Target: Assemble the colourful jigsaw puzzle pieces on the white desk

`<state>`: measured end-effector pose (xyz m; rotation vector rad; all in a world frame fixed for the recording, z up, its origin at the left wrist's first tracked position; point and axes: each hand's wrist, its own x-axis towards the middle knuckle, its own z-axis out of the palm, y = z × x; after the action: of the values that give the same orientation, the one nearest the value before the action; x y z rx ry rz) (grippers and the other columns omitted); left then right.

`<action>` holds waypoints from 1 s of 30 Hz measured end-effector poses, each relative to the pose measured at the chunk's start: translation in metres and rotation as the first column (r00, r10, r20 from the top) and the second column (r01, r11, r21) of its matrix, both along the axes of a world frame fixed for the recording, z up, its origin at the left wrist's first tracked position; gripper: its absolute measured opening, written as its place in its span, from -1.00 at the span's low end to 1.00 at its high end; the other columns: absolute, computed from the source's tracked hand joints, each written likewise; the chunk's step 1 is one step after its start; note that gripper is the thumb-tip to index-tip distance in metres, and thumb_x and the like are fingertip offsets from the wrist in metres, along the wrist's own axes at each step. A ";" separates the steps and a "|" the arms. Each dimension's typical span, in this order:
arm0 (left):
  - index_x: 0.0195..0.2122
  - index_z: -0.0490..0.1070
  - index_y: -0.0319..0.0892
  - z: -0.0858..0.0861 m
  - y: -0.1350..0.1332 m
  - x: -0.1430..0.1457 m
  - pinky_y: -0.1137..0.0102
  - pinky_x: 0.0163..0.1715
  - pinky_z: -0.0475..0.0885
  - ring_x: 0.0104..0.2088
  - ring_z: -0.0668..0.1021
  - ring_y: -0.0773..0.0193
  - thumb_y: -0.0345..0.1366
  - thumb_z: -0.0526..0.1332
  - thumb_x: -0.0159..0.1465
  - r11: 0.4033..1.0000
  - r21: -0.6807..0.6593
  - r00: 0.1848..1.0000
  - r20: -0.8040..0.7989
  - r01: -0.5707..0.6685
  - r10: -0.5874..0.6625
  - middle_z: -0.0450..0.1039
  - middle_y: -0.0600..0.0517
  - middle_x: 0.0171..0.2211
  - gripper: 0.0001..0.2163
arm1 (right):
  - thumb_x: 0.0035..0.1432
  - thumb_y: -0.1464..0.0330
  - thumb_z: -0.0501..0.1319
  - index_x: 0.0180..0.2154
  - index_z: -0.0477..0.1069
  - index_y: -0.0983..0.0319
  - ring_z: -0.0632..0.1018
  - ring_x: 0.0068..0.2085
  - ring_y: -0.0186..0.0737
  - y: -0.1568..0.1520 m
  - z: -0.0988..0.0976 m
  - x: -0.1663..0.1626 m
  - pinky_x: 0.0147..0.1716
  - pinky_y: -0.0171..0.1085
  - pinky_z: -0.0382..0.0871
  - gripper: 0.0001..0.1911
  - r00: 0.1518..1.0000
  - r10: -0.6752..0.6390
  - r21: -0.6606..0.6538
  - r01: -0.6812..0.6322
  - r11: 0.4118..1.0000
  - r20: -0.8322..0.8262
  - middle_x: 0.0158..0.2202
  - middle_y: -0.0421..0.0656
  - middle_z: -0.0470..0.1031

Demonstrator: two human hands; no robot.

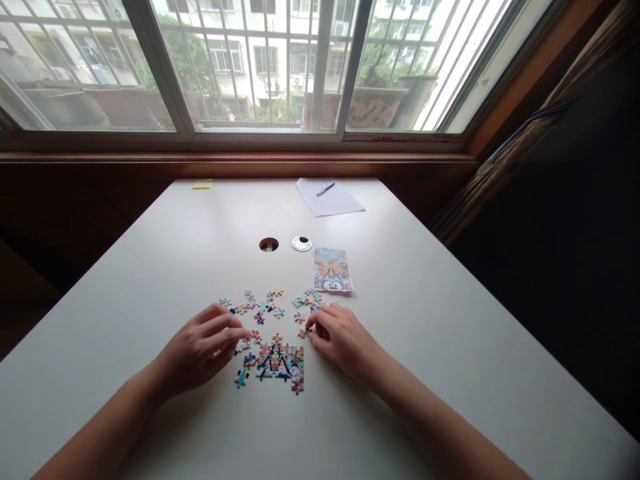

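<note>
A partly joined jigsaw puzzle (281,363) lies on the white table, showing dark blue and many-coloured cartoon figures. My right hand (340,333) is just above its right corner, thumb and forefinger pinched on a small orange-brown puzzle piece (302,333). To the left of the joined part is my left hand (210,340), fingers stretched out and apart, the fingertips close to a few loose pieces (255,337). A blue piece (242,378) rests at the lower left. More loose pieces (260,307) are scattered beyond both hands, and the right hand hides part of them.
A printed picture sheet (333,269) lies beyond the right hand. Farther off are a round cable hole (269,245), its silver cover (301,243), and papers (333,200) with a pen (326,189) on top. Yellow tape (203,184) marks the far edge, below a barred window.
</note>
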<state>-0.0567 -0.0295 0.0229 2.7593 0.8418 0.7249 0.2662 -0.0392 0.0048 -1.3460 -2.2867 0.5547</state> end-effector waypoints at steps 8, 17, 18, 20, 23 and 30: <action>0.18 0.38 -0.11 0.010 -0.025 0.035 0.12 0.04 0.50 -0.01 0.54 0.08 -0.52 0.14 0.26 0.970 -0.019 0.963 -0.119 0.241 -0.242 0.56 -0.08 -0.01 -0.54 | 0.18 0.53 0.25 -0.25 0.45 0.20 0.41 -0.21 -0.18 -0.001 0.001 0.000 -0.16 -0.20 0.22 -0.86 1.000 0.021 0.027 -0.022 0.999 0.017 -0.31 -0.18 0.50; 0.20 0.35 -0.16 0.010 -0.028 0.046 0.13 0.10 0.48 0.06 0.54 0.07 -0.50 0.11 0.32 0.958 -0.031 0.945 -0.158 0.284 -0.285 0.56 -0.12 0.02 -0.58 | 0.14 0.57 0.26 -0.25 0.42 0.21 0.43 -0.14 -0.15 -0.002 0.004 0.000 -0.11 -0.19 0.24 -0.83 0.999 0.045 0.001 -0.045 0.999 -0.001 -0.21 -0.14 0.51; 0.20 0.35 -0.16 0.010 -0.029 0.047 0.13 0.10 0.47 0.05 0.54 0.07 -0.50 0.11 0.33 0.958 -0.034 0.945 -0.161 0.284 -0.286 0.55 -0.12 0.02 -0.59 | 0.14 0.57 0.27 -0.25 0.42 0.21 0.43 -0.14 -0.15 -0.002 0.004 0.000 -0.11 -0.19 0.24 -0.82 0.999 0.047 -0.003 -0.047 0.999 -0.009 -0.20 -0.15 0.51; 0.20 0.34 -0.18 0.010 -0.029 0.048 0.13 0.11 0.46 0.06 0.53 0.07 -0.50 0.10 0.35 0.957 -0.038 0.941 -0.174 0.287 -0.289 0.55 -0.13 0.03 -0.60 | 0.15 0.57 0.28 -0.27 0.42 0.20 0.44 -0.15 -0.16 -0.002 0.004 0.000 -0.11 -0.20 0.25 -0.83 0.998 0.059 -0.008 -0.059 0.998 -0.031 -0.23 -0.16 0.52; 0.21 0.34 -0.19 0.009 -0.030 0.049 0.13 0.12 0.46 0.06 0.53 0.08 -0.50 0.09 0.36 0.956 -0.030 0.940 -0.174 0.291 -0.292 0.55 -0.15 0.02 -0.60 | 0.17 0.55 0.29 -0.31 0.42 0.20 0.45 -0.19 -0.20 -0.001 0.002 0.000 -0.13 -0.22 0.25 -0.85 0.995 0.076 -0.010 -0.077 0.997 -0.063 -0.29 -0.20 0.52; 0.21 0.35 -0.23 0.003 -0.030 0.049 0.15 0.16 0.43 0.06 0.53 0.10 -0.46 0.10 0.39 0.955 0.026 0.942 -0.179 0.294 -0.285 0.53 -0.14 0.03 -0.64 | 0.13 0.55 0.35 -0.31 0.44 0.18 0.47 -0.24 -0.23 -0.001 0.007 -0.003 -0.15 -0.24 0.25 -0.82 0.985 0.077 -0.054 -0.086 0.995 -0.154 -0.34 -0.25 0.55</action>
<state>-0.0075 -0.0595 0.0255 2.9356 0.4293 0.4639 0.2633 -0.0405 0.0116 -1.1977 -2.2241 0.7338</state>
